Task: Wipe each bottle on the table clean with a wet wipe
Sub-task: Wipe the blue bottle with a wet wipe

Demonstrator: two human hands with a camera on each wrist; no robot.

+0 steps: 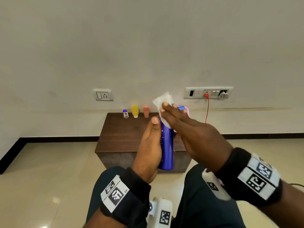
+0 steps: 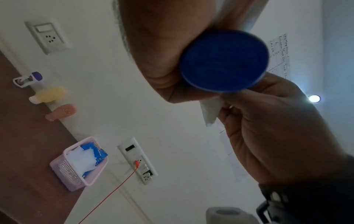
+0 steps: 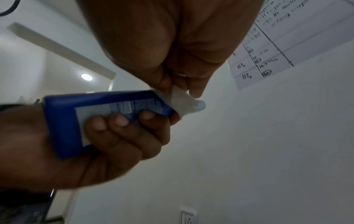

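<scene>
Wrist bands with printed black-and-white markers sit closest to the head camera, one on each forearm. Just beyond them the left hand wraps its fingers and thumb around a blue bottle, holding it upright in the air above the person's knees, in front of the worktop. At the bottle's top end the right hand presses a white wet wipe against the neck; the fingers look fairly straight from the head view, while the right wrist view shows the thumb and fingers pinching the wipe around the bottle's tip.

Behind the blue bottle, along the worktop's far edge by the wall, stand three more bottles: a small white one with a blue cap farthest left of it, a yellow one next, and a peach one nearest. To the blue bottle's right a pink basket holds blue wipe packets. A red cable hangs from the wall socket behind the basket.
</scene>
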